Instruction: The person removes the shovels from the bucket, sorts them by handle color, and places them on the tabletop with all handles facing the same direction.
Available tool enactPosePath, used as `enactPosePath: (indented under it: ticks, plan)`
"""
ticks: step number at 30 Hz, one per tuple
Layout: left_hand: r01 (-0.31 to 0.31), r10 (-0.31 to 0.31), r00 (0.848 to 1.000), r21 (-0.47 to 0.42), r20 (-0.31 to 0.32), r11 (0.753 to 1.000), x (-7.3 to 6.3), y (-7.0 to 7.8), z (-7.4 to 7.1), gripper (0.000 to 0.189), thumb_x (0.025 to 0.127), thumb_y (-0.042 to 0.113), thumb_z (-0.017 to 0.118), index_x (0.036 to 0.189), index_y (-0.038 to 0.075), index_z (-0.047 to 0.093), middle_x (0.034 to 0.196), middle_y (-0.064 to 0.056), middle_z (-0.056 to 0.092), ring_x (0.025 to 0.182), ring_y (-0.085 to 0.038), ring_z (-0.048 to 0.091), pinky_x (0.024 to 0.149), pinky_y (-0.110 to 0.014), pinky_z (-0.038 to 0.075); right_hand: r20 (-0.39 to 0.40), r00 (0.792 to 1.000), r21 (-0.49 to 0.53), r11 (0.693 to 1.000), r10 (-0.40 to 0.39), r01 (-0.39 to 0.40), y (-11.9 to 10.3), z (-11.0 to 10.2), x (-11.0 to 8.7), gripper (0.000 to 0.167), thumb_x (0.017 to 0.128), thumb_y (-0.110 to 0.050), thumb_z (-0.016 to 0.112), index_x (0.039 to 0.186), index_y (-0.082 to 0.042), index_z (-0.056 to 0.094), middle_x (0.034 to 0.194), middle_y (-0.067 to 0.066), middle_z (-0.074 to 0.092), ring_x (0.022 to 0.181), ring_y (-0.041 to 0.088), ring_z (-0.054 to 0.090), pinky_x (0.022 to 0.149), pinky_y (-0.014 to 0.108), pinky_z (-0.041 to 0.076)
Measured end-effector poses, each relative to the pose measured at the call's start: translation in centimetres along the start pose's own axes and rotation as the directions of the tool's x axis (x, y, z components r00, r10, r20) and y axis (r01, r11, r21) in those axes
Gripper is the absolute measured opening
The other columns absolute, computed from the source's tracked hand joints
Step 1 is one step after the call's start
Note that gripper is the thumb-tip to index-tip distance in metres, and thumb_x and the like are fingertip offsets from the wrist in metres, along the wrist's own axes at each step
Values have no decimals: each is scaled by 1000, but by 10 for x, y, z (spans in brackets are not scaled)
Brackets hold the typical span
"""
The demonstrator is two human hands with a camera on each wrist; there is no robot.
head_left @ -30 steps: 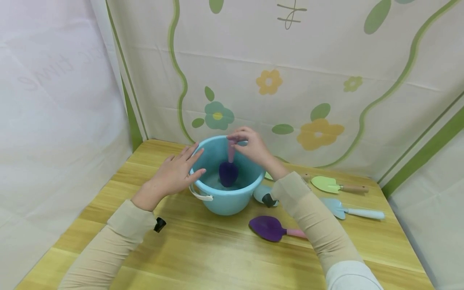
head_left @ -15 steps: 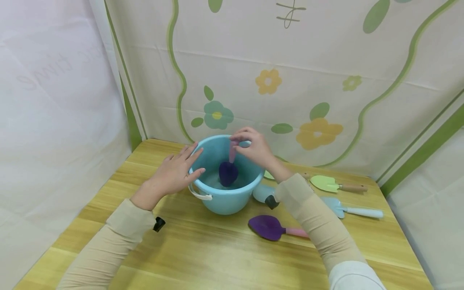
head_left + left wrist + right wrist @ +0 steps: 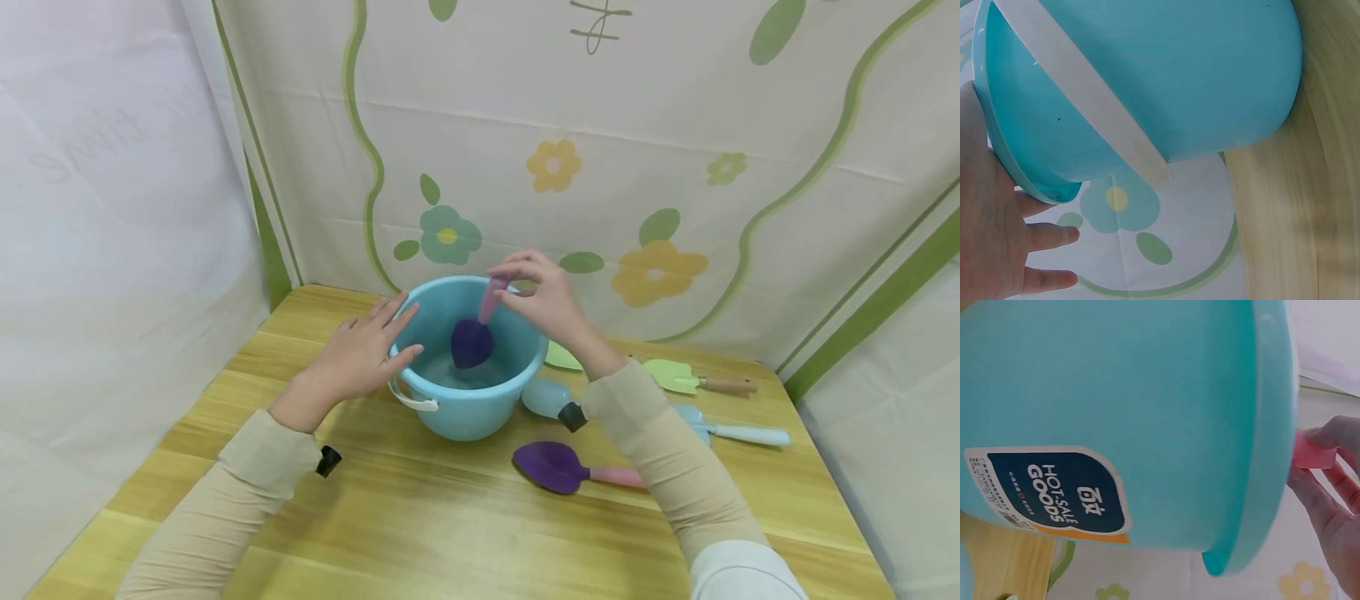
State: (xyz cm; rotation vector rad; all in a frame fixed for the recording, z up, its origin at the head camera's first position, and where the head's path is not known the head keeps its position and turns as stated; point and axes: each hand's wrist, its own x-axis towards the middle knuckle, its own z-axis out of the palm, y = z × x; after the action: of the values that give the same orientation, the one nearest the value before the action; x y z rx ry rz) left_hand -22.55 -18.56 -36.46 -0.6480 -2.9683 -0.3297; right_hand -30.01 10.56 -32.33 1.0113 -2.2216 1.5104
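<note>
A light blue bucket [image 3: 468, 412] stands upright on the wooden table. My right hand [image 3: 547, 296] pinches the pink handle end of a trowel [image 3: 472, 343] above the rim. Its purple blade hangs tilted inside the bucket. In the right wrist view the bucket wall hides all but the pink handle end [image 3: 1313, 451]. My left hand [image 3: 358, 357] rests on the left rim with its fingers spread. In the left wrist view, the white bucket handle [image 3: 1085, 94] hangs down along the outside.
A second purple trowel [image 3: 551, 467] lies in front of the bucket's right side. Further right are a green trowel [image 3: 672, 377] and a blue one [image 3: 750, 434], partly under my forearm. A light blue rounded thing [image 3: 543, 397] and another green blade [image 3: 562, 357] sit beside the bucket.
My right hand has moved up and to the right, lifting the trowel a little and tilting its handle rightward. The left hand stays at the rim.
</note>
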Motion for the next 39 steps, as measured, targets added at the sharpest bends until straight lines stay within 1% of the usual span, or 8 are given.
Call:
enactPosePath:
  ticks: [5, 10, 12, 16, 20, 26, 31, 39]
  plan:
    - [2, -2, 1000, -9, 3, 1000, 0, 1, -1, 74, 108, 53, 42, 164, 8, 24, 170, -16, 13, 153, -43, 18, 111, -73, 26, -21, 1000, 7, 1000, 23, -23, -5, -7, -3, 23, 88, 5, 78, 111, 5, 76, 116, 14, 65, 104, 23, 63, 89, 41, 58]
    - [5, -5, 1000, -8, 8, 1000, 0, 1, -1, 74, 108, 53, 41, 164, 8, 24, 170, -15, 13, 153, -43, 18, 111, -73, 25, -47, 999, -8, 1000, 22, -22, -12, -15, -5, 24, 87, 5, 78, 111, 5, 76, 117, 14, 65, 106, 22, 62, 84, 31, 59]
    - [5, -5, 1000, -9, 9, 1000, 0, 1, -1, 74, 108, 53, 41, 164, 8, 24, 170, -15, 12, 153, -43, 18, 111, -72, 25, -60, 998, -13, 1000, 27, -27, -14, -18, -6, 24, 88, 6, 77, 111, 5, 76, 118, 13, 65, 108, 22, 62, 82, 30, 59]
    - [4, -4, 1000, -3, 8, 1000, 0, 0, -1, 74, 108, 53, 42, 164, 8, 24, 171, -13, 11, 153, -43, 18, 111, -72, 25, -75, 996, -19, 999, 42, -43, -18, -26, -8, 24, 89, 4, 76, 113, 4, 76, 120, 12, 64, 112, 21, 61, 81, 29, 59]
    - [-4, 4, 1000, 10, 4, 1000, 0, -1, -1, 74, 108, 52, 41, 164, 7, 25, 170, -15, 12, 152, -44, 19, 110, -73, 27, -79, 996, -21, 999, 44, -45, -20, -33, -10, 23, 91, 2, 76, 114, 3, 75, 120, 12, 64, 112, 20, 60, 80, 26, 59]
    - [-7, 7, 1000, 3, 0, 1000, 1, -1, 0, 73, 108, 52, 42, 163, 7, 25, 170, -15, 13, 152, -44, 19, 110, -73, 28, -111, 994, -30, 999, 10, -13, -24, -43, -15, 25, 89, 4, 77, 113, 5, 75, 118, 12, 64, 110, 16, 59, 77, 24, 58]
    - [-6, 6, 1000, -2, 2, 1000, 1, -2, 0, 74, 108, 52, 43, 163, 7, 25, 170, -15, 12, 152, -44, 18, 110, -72, 27, -146, 989, 4, 1000, -17, 18, -26, -50, -21, 27, 87, 11, 76, 113, 9, 73, 116, 10, 63, 105, 16, 62, 78, 25, 59]
    - [-2, 2, 1000, -5, 9, 1000, -1, -3, -1, 74, 108, 52, 42, 163, 7, 25, 171, -14, 11, 153, -43, 17, 110, -73, 26, -203, 979, 59, 998, -19, 32, -31, -57, -29, 27, 85, 16, 75, 112, 12, 72, 113, 2, 63, 101, 19, 65, 80, 25, 58]
